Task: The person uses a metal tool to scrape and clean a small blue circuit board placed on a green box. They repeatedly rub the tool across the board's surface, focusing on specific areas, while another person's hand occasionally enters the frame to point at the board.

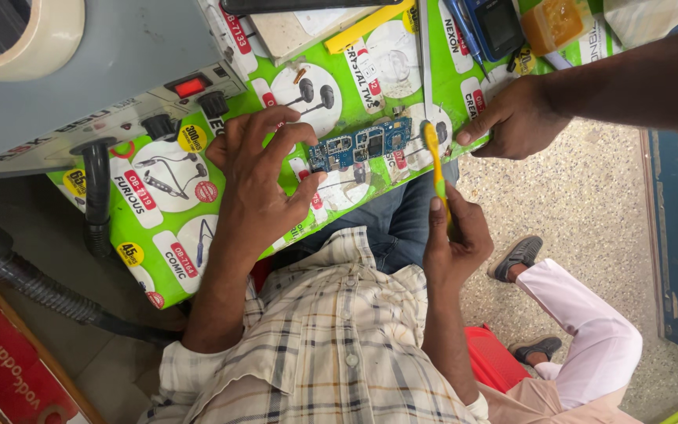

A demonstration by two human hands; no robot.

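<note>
While the left hand (256,184) pinches the blue circuit board (360,144) at its 9 o'clock end on the green mat (174,235), the right hand (453,243) is closed around a yellow brush (435,169), bristles touching the board's 3 o'clock end.

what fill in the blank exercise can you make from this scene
1. The left hand holds the end of a ___ circuit board.
2. The right hand grips a slim ___ tool, its tip at the board.
3. The printed sheet under the board is mostly ___.

Missing words: blue; yellow; green.
</note>
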